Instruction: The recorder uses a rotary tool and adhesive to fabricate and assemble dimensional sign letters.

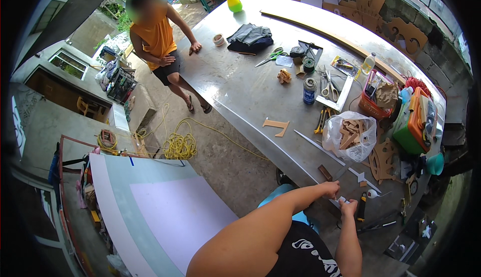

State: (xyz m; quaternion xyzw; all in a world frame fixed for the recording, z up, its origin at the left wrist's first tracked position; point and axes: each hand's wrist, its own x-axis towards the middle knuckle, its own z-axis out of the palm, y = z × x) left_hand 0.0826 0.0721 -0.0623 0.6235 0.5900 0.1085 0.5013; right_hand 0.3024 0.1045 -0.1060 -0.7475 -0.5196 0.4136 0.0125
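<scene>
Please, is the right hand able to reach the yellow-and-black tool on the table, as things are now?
Probably yes: the yellow-and-black tool lies just beside the right hand, with nothing visible between them. That hand seems to hold a small white piece, though.

we see a grey bench [225, 71], a yellow-and-green spray bottle [234, 4] at its far end, a red basket [373, 107] and a green-and-orange toolbox [411, 126] on the right, yellow rope [180, 146] on the left and, near us, a white piece [342, 199] and a white-patterned black shirt [295, 257].
</scene>
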